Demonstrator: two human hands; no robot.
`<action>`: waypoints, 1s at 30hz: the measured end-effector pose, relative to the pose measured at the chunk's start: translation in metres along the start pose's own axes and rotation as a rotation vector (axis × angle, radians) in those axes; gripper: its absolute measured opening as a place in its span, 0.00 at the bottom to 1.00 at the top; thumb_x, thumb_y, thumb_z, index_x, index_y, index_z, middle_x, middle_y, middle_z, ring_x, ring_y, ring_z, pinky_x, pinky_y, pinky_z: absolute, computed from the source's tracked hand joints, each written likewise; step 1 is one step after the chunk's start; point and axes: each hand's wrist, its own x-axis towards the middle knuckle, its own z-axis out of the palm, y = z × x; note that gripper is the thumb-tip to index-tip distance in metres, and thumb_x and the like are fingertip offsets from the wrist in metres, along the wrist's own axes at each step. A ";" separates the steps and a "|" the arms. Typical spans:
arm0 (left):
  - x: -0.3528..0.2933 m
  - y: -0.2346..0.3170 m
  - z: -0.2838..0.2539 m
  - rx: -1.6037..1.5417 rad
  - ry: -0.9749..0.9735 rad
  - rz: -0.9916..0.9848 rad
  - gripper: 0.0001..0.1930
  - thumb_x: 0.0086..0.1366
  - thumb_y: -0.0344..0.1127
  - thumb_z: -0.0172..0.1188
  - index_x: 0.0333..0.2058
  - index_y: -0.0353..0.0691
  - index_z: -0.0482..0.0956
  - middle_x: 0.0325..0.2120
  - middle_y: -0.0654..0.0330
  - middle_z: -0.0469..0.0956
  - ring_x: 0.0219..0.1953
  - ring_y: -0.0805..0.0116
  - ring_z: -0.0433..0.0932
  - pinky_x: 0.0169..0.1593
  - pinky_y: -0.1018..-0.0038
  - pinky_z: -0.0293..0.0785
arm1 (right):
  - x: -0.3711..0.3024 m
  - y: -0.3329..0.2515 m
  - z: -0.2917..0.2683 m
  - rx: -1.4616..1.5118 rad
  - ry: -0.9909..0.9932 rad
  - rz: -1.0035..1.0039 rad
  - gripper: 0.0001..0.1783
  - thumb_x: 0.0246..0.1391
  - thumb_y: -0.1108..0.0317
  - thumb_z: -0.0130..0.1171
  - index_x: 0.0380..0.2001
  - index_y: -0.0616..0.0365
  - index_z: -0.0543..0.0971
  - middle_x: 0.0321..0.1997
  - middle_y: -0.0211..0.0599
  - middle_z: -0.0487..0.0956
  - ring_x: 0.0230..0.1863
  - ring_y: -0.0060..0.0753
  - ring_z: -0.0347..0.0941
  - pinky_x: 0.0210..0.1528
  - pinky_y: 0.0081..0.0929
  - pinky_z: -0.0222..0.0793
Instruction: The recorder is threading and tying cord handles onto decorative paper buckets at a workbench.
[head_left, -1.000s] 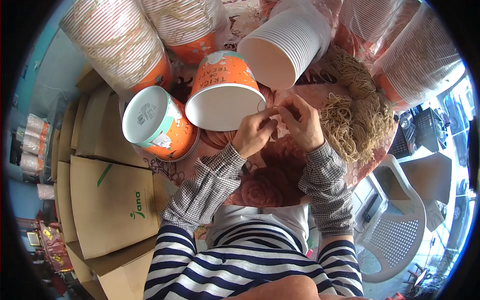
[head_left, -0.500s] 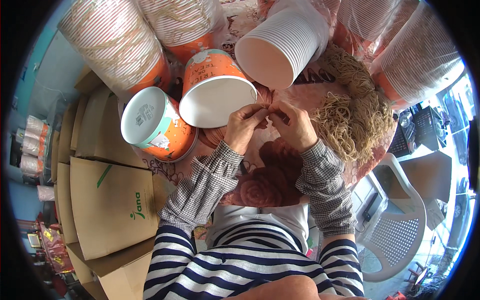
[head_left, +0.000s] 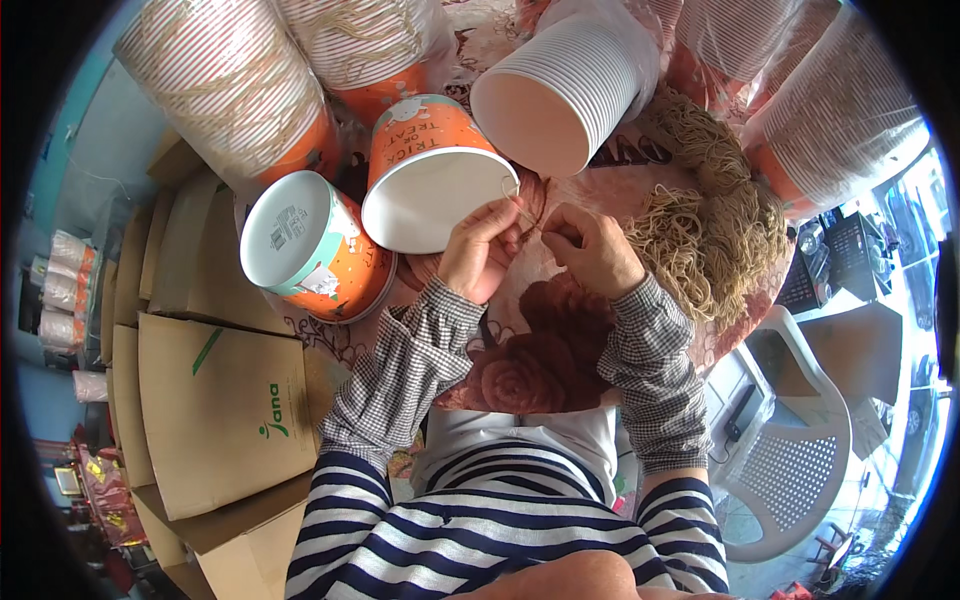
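Note:
An orange paper bucket [head_left: 420, 140] lies on its side in front of me, its white mouth turned toward me. Thin tan string [head_left: 533, 218] comes from the right part of its rim and runs to my fingers. My left hand [head_left: 478, 250] pinches the string between thumb and forefinger just below the rim, its other fingers loosely curled. My right hand [head_left: 592, 252] is closed beside it, thumb and forefinger pressed together on the string; the exact end is too small to make out. A second orange bucket [head_left: 345, 265], inside another one, shows its pale base at the left.
A tangled heap of tan strings [head_left: 710, 220] lies right of my hands on the flowered tablecloth [head_left: 560, 330]. Wrapped bucket stacks [head_left: 225, 90] and a white stack [head_left: 570, 90] line the far side. Cardboard boxes [head_left: 225, 410] stand left, a white plastic chair [head_left: 790, 460] right.
My hands have moved slightly apart, with string now showing between them. The left hand has turned and its lower fingers have loosened. The bucket has barely shifted.

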 end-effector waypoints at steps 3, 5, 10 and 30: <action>0.003 0.011 -0.002 -0.081 -0.029 0.053 0.06 0.65 0.32 0.60 0.39 0.39 0.77 0.28 0.70 0.73 0.26 0.80 0.68 0.32 0.82 0.66 | 0.000 0.006 -0.007 -0.156 -0.064 -0.026 0.08 0.54 0.70 0.59 0.34 0.63 0.76 0.24 0.40 0.78 0.25 0.31 0.76 0.30 0.31 0.71; 0.004 0.012 -0.004 -0.068 -0.020 0.043 0.06 0.65 0.32 0.60 0.38 0.39 0.78 0.27 0.69 0.73 0.26 0.80 0.68 0.32 0.82 0.66 | 0.002 0.013 -0.011 -0.300 -0.024 -0.098 0.08 0.52 0.69 0.60 0.33 0.62 0.76 0.25 0.43 0.78 0.27 0.39 0.77 0.32 0.33 0.70; -0.001 0.008 0.003 0.049 0.036 0.107 0.07 0.65 0.34 0.61 0.37 0.38 0.78 0.28 0.66 0.77 0.25 0.79 0.71 0.29 0.82 0.67 | 0.003 0.019 -0.014 -0.290 0.086 -0.110 0.09 0.52 0.66 0.59 0.31 0.60 0.76 0.27 0.49 0.79 0.31 0.54 0.76 0.34 0.43 0.71; -0.022 0.004 -0.004 0.192 -0.044 0.121 0.06 0.67 0.34 0.58 0.33 0.38 0.78 0.24 0.65 0.77 0.22 0.77 0.74 0.27 0.81 0.70 | -0.104 0.064 -0.192 -0.058 0.920 0.141 0.14 0.57 0.68 0.61 0.46 0.59 0.79 0.36 0.35 0.82 0.23 0.21 0.78 0.18 0.16 0.69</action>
